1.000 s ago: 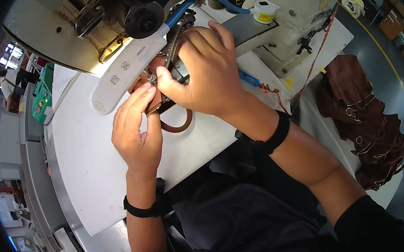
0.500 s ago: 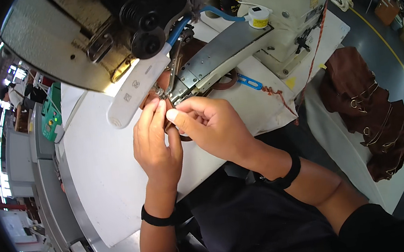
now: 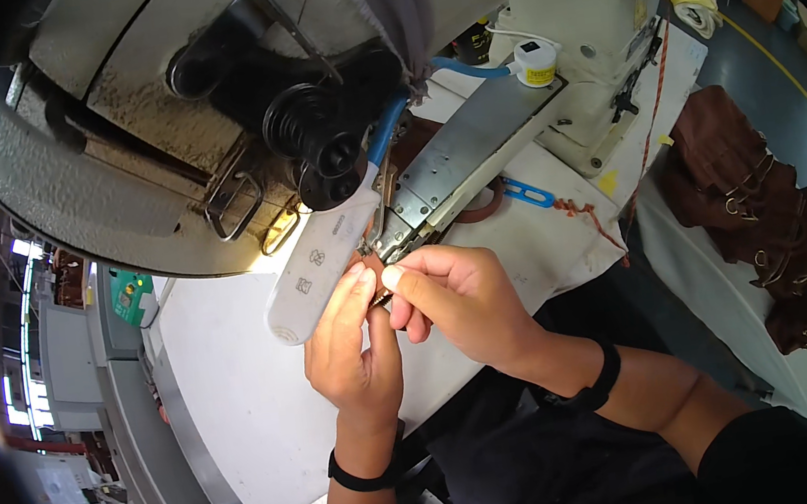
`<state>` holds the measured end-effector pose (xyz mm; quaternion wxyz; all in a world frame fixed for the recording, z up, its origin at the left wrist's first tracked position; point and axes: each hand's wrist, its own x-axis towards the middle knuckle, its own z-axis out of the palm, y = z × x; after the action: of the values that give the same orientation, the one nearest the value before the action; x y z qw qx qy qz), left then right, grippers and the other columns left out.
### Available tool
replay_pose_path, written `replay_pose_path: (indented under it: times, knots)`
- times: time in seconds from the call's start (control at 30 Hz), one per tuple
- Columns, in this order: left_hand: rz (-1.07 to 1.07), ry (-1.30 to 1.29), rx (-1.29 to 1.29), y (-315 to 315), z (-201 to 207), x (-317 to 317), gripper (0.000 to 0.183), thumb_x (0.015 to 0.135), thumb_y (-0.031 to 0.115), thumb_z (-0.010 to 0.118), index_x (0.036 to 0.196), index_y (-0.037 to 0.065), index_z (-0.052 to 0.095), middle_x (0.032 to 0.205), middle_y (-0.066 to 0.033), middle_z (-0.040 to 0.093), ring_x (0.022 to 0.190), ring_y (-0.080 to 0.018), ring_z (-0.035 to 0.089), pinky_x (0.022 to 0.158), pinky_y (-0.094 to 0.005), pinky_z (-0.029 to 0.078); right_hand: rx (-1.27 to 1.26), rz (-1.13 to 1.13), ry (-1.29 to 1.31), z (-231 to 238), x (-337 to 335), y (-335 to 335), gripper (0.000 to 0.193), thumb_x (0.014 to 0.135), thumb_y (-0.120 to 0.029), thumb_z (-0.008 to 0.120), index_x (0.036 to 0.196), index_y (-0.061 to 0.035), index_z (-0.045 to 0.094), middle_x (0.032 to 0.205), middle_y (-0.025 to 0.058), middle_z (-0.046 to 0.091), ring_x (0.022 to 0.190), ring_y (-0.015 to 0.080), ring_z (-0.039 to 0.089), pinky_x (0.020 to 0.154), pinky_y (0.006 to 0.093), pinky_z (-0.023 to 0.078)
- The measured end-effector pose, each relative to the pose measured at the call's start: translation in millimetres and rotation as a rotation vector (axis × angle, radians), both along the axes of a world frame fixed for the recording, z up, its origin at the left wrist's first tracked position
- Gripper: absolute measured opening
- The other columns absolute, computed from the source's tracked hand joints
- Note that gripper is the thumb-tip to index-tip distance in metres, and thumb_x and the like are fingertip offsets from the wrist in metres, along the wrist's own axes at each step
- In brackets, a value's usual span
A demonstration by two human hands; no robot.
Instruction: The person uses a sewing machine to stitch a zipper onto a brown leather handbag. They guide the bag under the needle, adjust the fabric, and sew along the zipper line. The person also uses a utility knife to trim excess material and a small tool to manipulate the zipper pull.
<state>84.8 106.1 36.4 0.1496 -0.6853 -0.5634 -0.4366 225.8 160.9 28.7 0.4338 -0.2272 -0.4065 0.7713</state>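
A small brown leather piece lies at the stitching point of a sewing machine, mostly hidden by my fingers. Its near edge is pinched by my left hand, fingers pressed together and pointing away from me. From the right, my right hand bends thumb and forefinger together onto the same piece, its other fingers curled under. A short dark, ridged bit shows between the hands; I cannot tell what it is. Just beyond my left fingertips hangs a long white lamp on a blue neck, lighting the sewing spot.
The machine's head overhangs the far left. A blue plastic tag on an orange cord lies right of my hands. Brown leather pieces with metal rings are heaped on the right. A white worktop spreads at left.
The whole view has shifted, so machine and hands sit lower and further right in it. Both hands stay at the leather piece, and my right fingers have curled slightly differently.
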Motion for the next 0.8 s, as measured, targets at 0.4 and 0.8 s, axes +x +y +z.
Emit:
replay_pose_path:
  times: [0.4, 0.8]
  knots:
    - [0.104, -0.134, -0.031, 0, -5, 16, 0.033, 0.085, -0.015, 0.069, 0.113, 0.000, 0.075, 0.116, -0.0168, 0.078, 0.109, -0.0305, 0.076, 0.096, -0.0383, 0.058, 0.077, -0.053, -0.049, 2, 0, 5, 0.019, 0.104, -0.015, 0.064, 0.096, 0.0012, 0.071, 0.076, 0.0021, 0.069, 0.063, 0.0040, 0.060, 0.059, 0.0225, 0.051]
    - [0.096, -0.194, -0.003, 3, -3, 15, 0.025, 0.087, -0.014, 0.071, 0.108, -0.001, 0.076, 0.112, -0.0175, 0.079, 0.104, -0.0293, 0.078, 0.090, -0.0370, 0.061, -0.007, 0.002, -0.060, 15, 4, 7, 0.021, 0.104, -0.014, 0.065, 0.095, 0.0030, 0.073, 0.081, 0.0054, 0.073, 0.066, 0.0083, 0.066, 0.061, 0.0226, 0.054]
